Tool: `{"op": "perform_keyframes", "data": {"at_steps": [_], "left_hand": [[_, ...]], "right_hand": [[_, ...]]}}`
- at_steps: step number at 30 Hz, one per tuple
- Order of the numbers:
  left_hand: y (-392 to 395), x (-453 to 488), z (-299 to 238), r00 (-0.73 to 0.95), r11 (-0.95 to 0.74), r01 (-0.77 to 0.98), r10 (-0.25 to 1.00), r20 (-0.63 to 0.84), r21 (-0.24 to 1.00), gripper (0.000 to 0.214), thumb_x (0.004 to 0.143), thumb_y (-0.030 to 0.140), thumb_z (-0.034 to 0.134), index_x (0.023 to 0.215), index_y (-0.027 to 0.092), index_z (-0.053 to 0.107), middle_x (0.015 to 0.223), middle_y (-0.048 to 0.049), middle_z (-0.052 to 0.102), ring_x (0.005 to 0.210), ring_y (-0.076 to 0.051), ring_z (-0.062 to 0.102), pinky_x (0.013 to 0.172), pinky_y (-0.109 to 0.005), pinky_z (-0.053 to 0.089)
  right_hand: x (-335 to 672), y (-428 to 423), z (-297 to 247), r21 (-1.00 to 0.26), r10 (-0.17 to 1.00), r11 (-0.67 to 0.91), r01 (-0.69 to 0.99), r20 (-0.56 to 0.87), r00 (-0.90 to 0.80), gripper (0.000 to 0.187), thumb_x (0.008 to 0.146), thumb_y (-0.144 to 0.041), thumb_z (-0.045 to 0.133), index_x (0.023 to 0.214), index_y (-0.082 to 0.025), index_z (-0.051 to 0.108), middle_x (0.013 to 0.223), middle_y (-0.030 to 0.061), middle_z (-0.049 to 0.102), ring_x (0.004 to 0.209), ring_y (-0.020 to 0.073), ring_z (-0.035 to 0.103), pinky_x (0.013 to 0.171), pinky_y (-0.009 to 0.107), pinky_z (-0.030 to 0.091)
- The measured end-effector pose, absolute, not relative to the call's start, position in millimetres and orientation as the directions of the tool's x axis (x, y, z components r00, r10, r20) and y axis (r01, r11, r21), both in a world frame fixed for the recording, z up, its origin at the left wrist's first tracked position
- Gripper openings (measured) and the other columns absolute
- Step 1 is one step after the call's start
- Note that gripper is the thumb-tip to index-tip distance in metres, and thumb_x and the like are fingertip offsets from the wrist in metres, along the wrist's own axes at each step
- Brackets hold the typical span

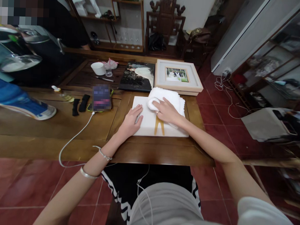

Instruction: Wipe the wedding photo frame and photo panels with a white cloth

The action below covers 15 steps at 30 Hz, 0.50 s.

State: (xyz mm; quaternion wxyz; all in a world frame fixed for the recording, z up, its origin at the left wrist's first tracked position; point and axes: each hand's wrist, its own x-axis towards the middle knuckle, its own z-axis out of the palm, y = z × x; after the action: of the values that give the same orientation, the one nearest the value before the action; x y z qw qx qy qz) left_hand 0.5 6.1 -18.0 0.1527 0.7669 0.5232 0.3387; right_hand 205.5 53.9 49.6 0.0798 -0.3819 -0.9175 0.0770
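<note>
My right hand (166, 111) grips a bunched part of a white towel (170, 96), fingers closed round it. The towel spreads over the far right part of a white rectangular board (141, 130). On the board's left side lies my left hand (133, 120), its fingers stretched out flat and its thumb apart; a small greyish patch shows between them, too unclear to name. A tan, fork-shaped piece (159, 126) with two legs shows on the board just below my right hand. Its upper end is hidden by that hand.
A framed photo (177, 75) and a dark photo panel (137, 76) lie behind the board. Leftward are a charging phone (100, 97), a dropper bottle (62, 94), a white cup (98, 68) and a blue-white pack (22, 100). A person in dark clothing (69, 27) is at the far left.
</note>
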Motion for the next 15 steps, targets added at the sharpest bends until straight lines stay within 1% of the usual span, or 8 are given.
{"op": "perform_keyframes", "data": {"at_steps": [2,3,5,7,9,12,13,15], "left_hand": [[6.1,0.4,-17.9,0.22,-0.403,0.704,0.907,0.36,0.585,0.043,0.09,0.028,0.044,0.126,0.01,0.059,0.138,-0.0173,0.054,0.134,-0.028,0.045,0.114,-0.051,0.032],[6.0,0.3,-17.8,0.221,-0.404,0.704,0.907,0.359,0.584,0.043,0.09,0.028,0.044,0.126,0.011,0.059,0.138,-0.017,0.054,0.134,-0.028,0.045,0.114,-0.051,0.032],[5.9,0.0,-17.5,0.23,-0.409,0.702,0.905,0.358,0.583,0.043,0.09,0.027,0.044,0.128,0.012,0.058,0.139,-0.016,0.054,0.134,-0.028,0.045,0.113,-0.052,0.032],[5.8,-0.5,-17.0,0.243,-0.415,0.7,0.904,0.352,0.581,0.044,0.089,0.025,0.042,0.129,0.012,0.056,0.141,-0.0157,0.052,0.135,-0.028,0.044,0.113,-0.052,0.032],[5.8,-1.0,-16.7,0.255,-0.42,0.7,0.902,0.348,0.577,0.046,0.088,0.022,0.04,0.13,0.01,0.056,0.141,-0.0169,0.051,0.136,-0.028,0.043,0.114,-0.052,0.032],[5.8,-1.4,-17.0,0.259,-0.424,0.702,0.9,0.35,0.572,0.045,0.088,0.02,0.039,0.128,0.011,0.057,0.141,-0.0164,0.052,0.136,-0.027,0.043,0.114,-0.051,0.031],[5.8,-1.5,-17.4,0.255,-0.423,0.703,0.9,0.353,0.572,0.045,0.088,0.02,0.039,0.128,0.012,0.057,0.141,-0.0156,0.052,0.136,-0.027,0.043,0.114,-0.051,0.031],[6.0,-1.2,-18.2,0.243,-0.415,0.706,0.903,0.354,0.574,0.044,0.088,0.021,0.04,0.128,0.013,0.058,0.141,-0.0148,0.053,0.136,-0.027,0.043,0.114,-0.051,0.031]], "right_hand": [[201.7,45.8,47.4,-0.162,0.684,0.728,0.666,0.103,-0.722,0.041,0.079,-0.005,0.045,0.118,-0.01,0.053,0.14,0.0221,0.05,0.14,0.0286,0.033,0.115,0.053,0.021],[201.3,38.3,46.8,-0.148,0.66,0.75,0.645,0.099,-0.745,0.042,0.077,-0.004,0.046,0.118,-0.009,0.054,0.143,0.0236,0.046,0.142,0.0289,0.03,0.115,0.054,0.019],[203.5,17.8,47.9,-0.138,0.603,0.795,0.591,0.074,-0.794,0.042,0.075,-0.003,0.048,0.116,-0.009,0.057,0.145,0.0243,0.043,0.143,0.029,0.028,0.116,0.054,0.017],[208.1,-6.7,53.3,-0.148,0.548,0.83,0.538,0.039,-0.836,0.041,0.075,-0.004,0.049,0.114,-0.01,0.059,0.146,0.0233,0.043,0.143,0.0285,0.028,0.117,0.054,0.018],[213.2,-30.8,62.8,-0.173,0.49,0.859,0.483,0.0,-0.872,0.037,0.076,-0.006,0.05,0.111,-0.012,0.06,0.144,0.0221,0.046,0.142,0.0275,0.03,0.116,0.053,0.021],[218.3,-54.6,78.1,-0.22,0.416,0.881,0.42,-0.065,-0.907,0.035,0.077,-0.007,0.049,0.11,-0.014,0.062,0.137,0.0195,0.054,0.14,0.0248,0.036,0.115,0.051,0.027],[219.1,-56.8,81.4,-0.232,0.414,0.877,0.421,-0.082,-0.907,0.036,0.077,-0.007,0.049,0.11,-0.015,0.062,0.135,0.0185,0.056,0.138,0.0244,0.038,0.114,0.05,0.028],[219.2,-51.0,83.3,-0.237,0.47,0.845,0.48,-0.099,-0.877,0.036,0.078,-0.007,0.049,0.11,-0.017,0.061,0.137,0.0173,0.055,0.134,0.0253,0.045,0.114,0.05,0.029]]}}
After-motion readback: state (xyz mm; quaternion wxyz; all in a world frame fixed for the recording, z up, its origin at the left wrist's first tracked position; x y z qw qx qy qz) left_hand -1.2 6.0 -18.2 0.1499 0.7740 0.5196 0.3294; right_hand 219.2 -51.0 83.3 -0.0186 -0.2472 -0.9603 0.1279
